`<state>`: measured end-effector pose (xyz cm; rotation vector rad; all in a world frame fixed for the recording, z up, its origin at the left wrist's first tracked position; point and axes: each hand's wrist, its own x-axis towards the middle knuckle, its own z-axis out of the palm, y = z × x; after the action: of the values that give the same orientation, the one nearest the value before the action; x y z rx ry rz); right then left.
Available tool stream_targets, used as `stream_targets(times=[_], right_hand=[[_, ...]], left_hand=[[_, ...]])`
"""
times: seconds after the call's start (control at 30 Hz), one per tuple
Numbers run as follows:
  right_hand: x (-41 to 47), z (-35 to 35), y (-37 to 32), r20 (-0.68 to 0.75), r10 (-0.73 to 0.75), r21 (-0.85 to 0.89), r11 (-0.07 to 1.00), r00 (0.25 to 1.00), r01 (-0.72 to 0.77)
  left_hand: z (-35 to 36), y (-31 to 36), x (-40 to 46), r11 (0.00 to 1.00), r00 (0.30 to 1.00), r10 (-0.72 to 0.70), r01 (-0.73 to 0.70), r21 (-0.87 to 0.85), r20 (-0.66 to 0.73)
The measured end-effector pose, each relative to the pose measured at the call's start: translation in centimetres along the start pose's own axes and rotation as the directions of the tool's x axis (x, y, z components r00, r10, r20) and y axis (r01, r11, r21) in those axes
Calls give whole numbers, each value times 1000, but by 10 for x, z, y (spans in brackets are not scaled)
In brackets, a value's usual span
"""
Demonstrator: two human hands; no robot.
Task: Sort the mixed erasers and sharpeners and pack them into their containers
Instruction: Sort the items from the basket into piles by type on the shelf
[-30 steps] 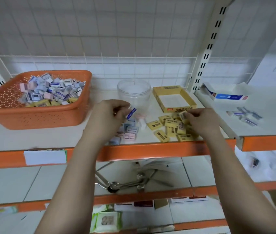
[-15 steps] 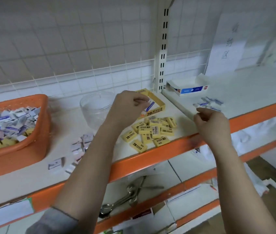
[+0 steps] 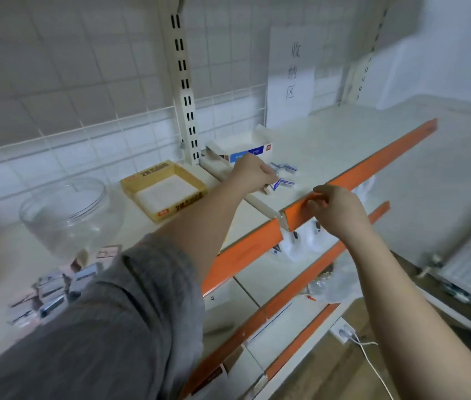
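Observation:
My left hand (image 3: pixel 253 176) reaches across onto the right-hand shelf, its fingertips pinched on a blue-and-white eraser (image 3: pixel 277 184). A few more blue-and-white erasers (image 3: pixel 284 168) lie loose just beyond it, in front of an open white-and-blue box (image 3: pixel 240 151). My right hand (image 3: pixel 339 210) is curled with its fingertips against the orange shelf edge (image 3: pixel 372 166); nothing shows in it. An empty yellow box (image 3: pixel 165 189) and a clear jar (image 3: pixel 67 209) stand on the left shelf. Small sharpeners (image 3: pixel 52 293) lie at lower left. My left arm hides the yellow erasers.
A slotted upright post (image 3: pixel 183 82) divides the two shelves. A paper sign (image 3: pixel 292 73) hangs on the wire grid behind the right shelf. Lower shelves hold plastic bags (image 3: pixel 332 281), and a white cable (image 3: pixel 372 365) trails on the floor.
My view has swung right. My left hand carried the blue-and-white eraser from the left shelf over to the loose erasers on the right shelf. My right hand moved up to the orange edge.

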<state>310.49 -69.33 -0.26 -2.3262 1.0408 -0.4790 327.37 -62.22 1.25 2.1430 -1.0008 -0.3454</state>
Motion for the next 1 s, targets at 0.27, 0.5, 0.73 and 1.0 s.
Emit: stream_targets(times=[0.27,0.5,0.73,1.0], right_hand=[[9,-10,-11,-29,-49,21,999,998,49],[-1,-1,-62,-71,-268,87,958,961,273],[-39,35,-143,-21,-465,187,868,885,461],[-125,112,-259,9,-604,317,757,797,571]], left_hand=[[-21,10,-8,978,982,-8,46,201,-189],[-122,8,-86,975,919,3,85,206,-394],[-189,-40,-193,963,829,-95,216,159,-551],[-272,-123,-326,873,711,-116,406,270,-693]])
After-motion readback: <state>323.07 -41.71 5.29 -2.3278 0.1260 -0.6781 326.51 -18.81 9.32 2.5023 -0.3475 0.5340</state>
